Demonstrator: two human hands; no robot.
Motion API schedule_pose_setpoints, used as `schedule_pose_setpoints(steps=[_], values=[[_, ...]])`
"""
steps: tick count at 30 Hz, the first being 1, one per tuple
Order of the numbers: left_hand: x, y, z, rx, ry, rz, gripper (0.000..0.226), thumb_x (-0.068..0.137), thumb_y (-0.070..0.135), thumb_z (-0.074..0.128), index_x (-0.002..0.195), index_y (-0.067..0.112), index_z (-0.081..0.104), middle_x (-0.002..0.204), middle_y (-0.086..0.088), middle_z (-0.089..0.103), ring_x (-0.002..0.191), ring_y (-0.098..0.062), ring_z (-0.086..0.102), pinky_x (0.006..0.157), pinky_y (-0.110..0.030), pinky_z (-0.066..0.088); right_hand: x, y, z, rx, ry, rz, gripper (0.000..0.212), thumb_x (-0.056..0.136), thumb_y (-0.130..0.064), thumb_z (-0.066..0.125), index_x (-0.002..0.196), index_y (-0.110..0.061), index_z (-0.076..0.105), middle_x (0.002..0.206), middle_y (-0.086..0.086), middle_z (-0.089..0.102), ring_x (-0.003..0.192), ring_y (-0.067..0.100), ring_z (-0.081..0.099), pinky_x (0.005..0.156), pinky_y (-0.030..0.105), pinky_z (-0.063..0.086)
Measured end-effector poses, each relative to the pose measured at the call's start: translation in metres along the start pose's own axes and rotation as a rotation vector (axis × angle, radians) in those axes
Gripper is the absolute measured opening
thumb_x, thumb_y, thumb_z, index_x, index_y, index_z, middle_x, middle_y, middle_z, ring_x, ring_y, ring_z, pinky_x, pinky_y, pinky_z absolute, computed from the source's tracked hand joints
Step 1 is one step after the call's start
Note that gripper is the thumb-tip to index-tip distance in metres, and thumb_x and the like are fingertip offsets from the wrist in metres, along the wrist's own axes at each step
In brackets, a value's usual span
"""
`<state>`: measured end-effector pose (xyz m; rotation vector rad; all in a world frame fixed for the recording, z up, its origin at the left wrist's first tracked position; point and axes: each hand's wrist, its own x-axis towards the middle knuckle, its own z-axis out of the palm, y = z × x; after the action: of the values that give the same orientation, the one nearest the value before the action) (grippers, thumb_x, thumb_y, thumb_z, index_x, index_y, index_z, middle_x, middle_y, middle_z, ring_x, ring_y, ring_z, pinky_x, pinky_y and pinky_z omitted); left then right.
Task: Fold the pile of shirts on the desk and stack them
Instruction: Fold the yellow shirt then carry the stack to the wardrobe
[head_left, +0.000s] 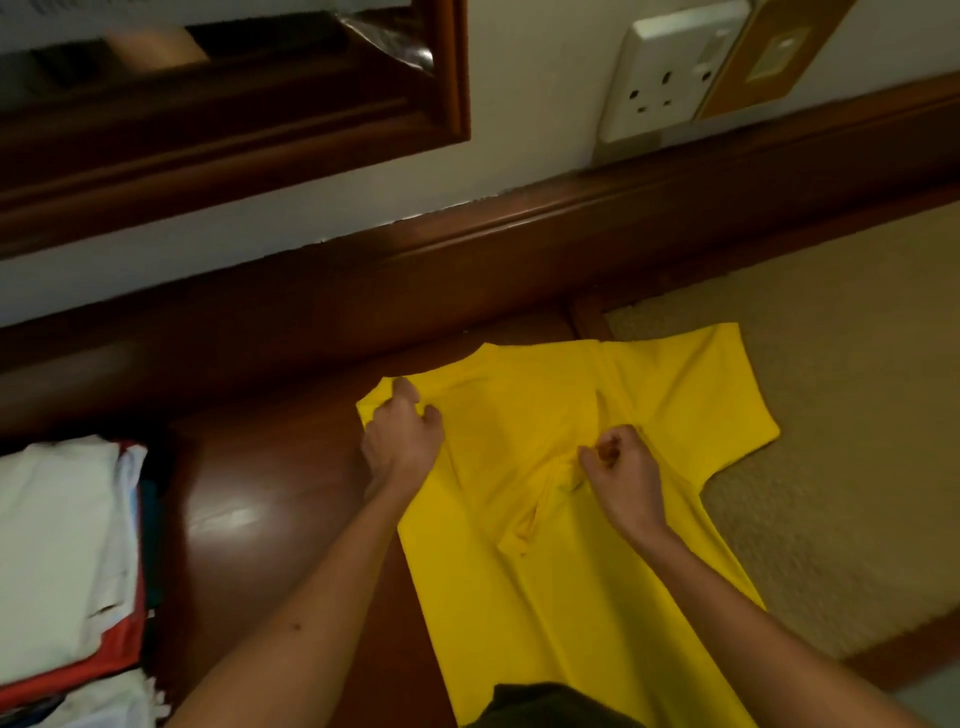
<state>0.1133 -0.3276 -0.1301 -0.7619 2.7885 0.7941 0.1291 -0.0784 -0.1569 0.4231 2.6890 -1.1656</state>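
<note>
A wood-framed mirror (234, 104) hangs on the wall above the desk, with a white wall socket (670, 73) and a brown wall plate (769, 52) further right.

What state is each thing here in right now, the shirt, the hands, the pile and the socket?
Yellow shirt: spread flat on the desk, one sleeve out, not yet folded.
Left hand: pinching the shirt's far left edge.
Right hand: pinching fabric near the collar.
Shirt pile: heaped at left.
Wall socket: nothing plugged in.

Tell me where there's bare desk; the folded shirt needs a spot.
Bare wood lies between the pile of shirts and the yellow shirt, and behind it along the raised back ledge. The shirt covers the middle.
</note>
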Motion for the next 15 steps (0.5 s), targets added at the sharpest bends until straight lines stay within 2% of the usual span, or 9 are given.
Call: schedule_pose_setpoints(steps=[2,5,8,10,12,15], values=[[-0.006,0.026,0.016,-0.09,-0.135,0.042,0.013,0.091,0.032,0.059,0.097,0.021,0.057,0.084,-0.008,0.069,0.086,-0.033,0.065,0.072,-0.036,0.05,-0.016,0.004,0.006,0.04,0.007,0.118,0.042,0.081,-0.031,0.077,0.11,-0.008,0.056,0.087,0.003,0.06,0.086,0.029,0.063,0.072,0.034,0.044],[-0.01,0.07,0.04,-0.123,-0.305,0.099,0.017,0.09,0.039,0.06,0.091,0.023,0.066,0.092,-0.006,0.072,0.095,-0.027,0.064,0.077,-0.032,0.047,-0.021,0.002,0.015,-0.034,0.027,0.3,0.063,0.082,-0.048,0.072,0.124,-0.006,0.053,0.105,0.013,0.065,0.102,0.033,0.062,0.081,0.038,0.045],[-0.006,0.106,0.065,-0.013,-0.415,0.137,0.034,0.09,0.051,0.055,0.085,0.018,0.064,0.095,-0.009,0.071,0.101,-0.029,0.061,0.078,-0.033,0.046,-0.016,-0.009,0.018,-0.116,0.008,0.428,0.061,0.086,-0.06,0.059,0.114,-0.007,0.059,0.119,0.018,0.061,0.109,0.035,0.06,0.085,0.039,0.046],[0.001,0.118,0.078,0.092,-0.478,0.119,0.055,0.086,0.067,0.05,0.092,0.014,0.064,0.094,-0.01,0.071,0.098,-0.03,0.064,0.079,-0.036,0.05,-0.015,-0.019,0.023,-0.19,-0.052,0.48,0.064,0.087,-0.063,0.052,0.117,-0.007,0.059,0.123,0.018,0.055,0.113,0.036,0.057,0.088,0.04,0.046],[0.002,0.13,0.087,0.217,-0.487,0.139,0.07,0.08,0.077,0.047,0.108,0.014,0.061,0.105,-0.01,0.069,0.101,-0.031,0.064,0.081,-0.038,0.051,-0.019,-0.024,0.025,-0.278,-0.075,0.48,0.06,0.087,-0.059,0.054,0.121,-0.009,0.057,0.126,0.016,0.051,0.116,0.035,0.055,0.092,0.04,0.045],[-0.001,0.144,0.091,0.369,-0.428,0.238,0.066,0.083,0.068,0.053,0.12,0.014,0.057,0.12,-0.009,0.062,0.111,-0.031,0.059,0.081,-0.036,0.047,-0.028,-0.024,0.026,-0.347,-0.083,0.439,0.047,0.085,-0.045,0.057,0.118,-0.011,0.057,0.124,0.013,0.049,0.114,0.034,0.055,0.091,0.038,0.046]])
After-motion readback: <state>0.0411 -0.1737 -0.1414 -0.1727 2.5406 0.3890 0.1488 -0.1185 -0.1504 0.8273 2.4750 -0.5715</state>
